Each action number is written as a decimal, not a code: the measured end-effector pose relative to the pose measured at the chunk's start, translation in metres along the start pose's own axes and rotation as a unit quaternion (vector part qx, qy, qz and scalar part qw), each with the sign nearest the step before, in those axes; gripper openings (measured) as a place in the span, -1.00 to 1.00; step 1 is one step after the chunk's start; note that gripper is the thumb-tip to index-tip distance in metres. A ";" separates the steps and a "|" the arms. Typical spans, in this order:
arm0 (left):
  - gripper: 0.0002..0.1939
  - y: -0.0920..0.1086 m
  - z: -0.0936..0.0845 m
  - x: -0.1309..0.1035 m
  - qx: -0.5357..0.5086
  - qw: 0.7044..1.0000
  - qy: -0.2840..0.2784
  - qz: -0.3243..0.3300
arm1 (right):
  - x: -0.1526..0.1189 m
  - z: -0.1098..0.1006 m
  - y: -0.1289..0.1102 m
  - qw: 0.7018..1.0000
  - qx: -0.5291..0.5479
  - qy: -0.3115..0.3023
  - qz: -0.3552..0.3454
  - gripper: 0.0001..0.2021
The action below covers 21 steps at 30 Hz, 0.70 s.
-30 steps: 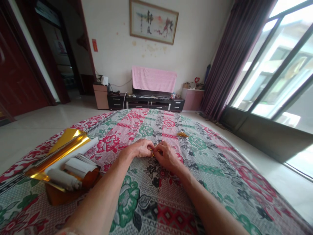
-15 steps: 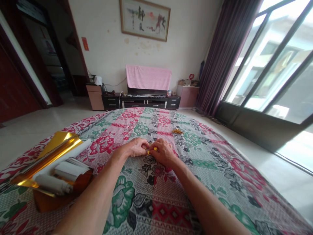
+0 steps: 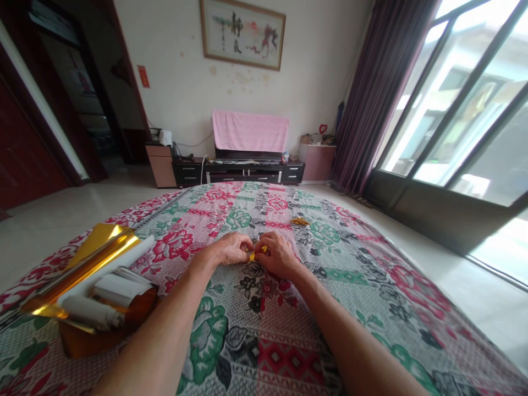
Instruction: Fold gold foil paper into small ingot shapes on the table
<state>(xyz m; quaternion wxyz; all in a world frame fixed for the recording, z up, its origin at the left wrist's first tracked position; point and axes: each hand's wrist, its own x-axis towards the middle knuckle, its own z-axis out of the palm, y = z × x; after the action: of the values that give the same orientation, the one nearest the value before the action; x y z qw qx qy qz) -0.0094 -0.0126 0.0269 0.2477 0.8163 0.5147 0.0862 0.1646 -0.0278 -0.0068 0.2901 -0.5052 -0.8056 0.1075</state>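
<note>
Both hands meet near the middle of the flowered cloth, their fingertips nearly touching. A small piece of shiny gold foil shows between them. My left hand pinches it from the left, thumb and fingers pressed together. From the right, my right hand has its fingers curled round the foil, which partly hides behind them. A little beyond, to the right, lies a small folded gold piece that neither hand touches.
Rolled gold sheets and white rolls lie at the left beside my left forearm. Past the cloth's far edge stand a low black cabinet and a pink cloth over a screen. A window is at the right.
Both hands stay in nearly the same place. The foil between the fingertips has shifted slightly, with a bit more of it showing above my right fingers.
</note>
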 end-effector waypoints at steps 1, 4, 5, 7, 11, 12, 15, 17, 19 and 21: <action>-0.64 0.002 0.000 -0.001 0.003 1.000 0.005 0.000 | 0.000 0.000 0.000 1.000 -0.002 0.006 -0.004 -0.89; -0.67 0.006 -0.001 -0.003 0.013 1.000 0.017 0.000 | 0.000 -0.002 0.002 0.999 -0.006 0.004 -0.036 -0.88; -0.68 0.006 -0.002 -0.003 0.015 1.000 0.018 0.003 | 0.000 -0.002 0.003 0.999 -0.005 -0.003 -0.051 -0.88; -0.72 0.006 -0.001 -0.003 0.018 1.000 0.020 0.007 | 0.001 -0.004 0.004 0.997 0.001 -0.018 -0.078 -0.88; -0.76 0.001 0.001 -0.001 0.027 0.998 0.059 0.011 | 0.001 -0.005 0.002 0.996 -0.005 -0.012 -0.085 -0.91; -0.77 -0.001 0.002 0.000 0.029 0.997 0.077 0.010 | 0.001 -0.004 0.001 0.997 -0.013 -0.002 -0.077 -0.91; -0.80 -0.006 0.004 0.002 0.032 0.991 0.129 0.002 | 0.000 -0.001 -0.004 0.998 -0.052 0.027 -0.035 -0.92; -0.81 -0.006 0.003 0.002 0.034 0.988 0.151 -0.012 | -0.001 0.002 -0.008 0.996 -0.079 0.045 -0.005 -0.92; -0.82 -0.006 0.003 0.001 0.038 0.985 0.165 -0.029 | -0.002 0.005 -0.012 0.993 -0.101 0.060 0.012 -0.92; -0.81 -0.004 0.002 0.001 0.040 0.984 0.168 -0.039 | -0.003 0.007 -0.016 0.990 -0.118 0.068 0.027 -0.90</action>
<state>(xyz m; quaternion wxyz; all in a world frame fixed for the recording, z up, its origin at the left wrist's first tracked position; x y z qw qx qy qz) -0.0109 -0.0110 0.0230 0.1278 0.7785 0.5838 0.1919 0.1497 -0.0371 -0.0065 0.2793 -0.5639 -0.7770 -0.0151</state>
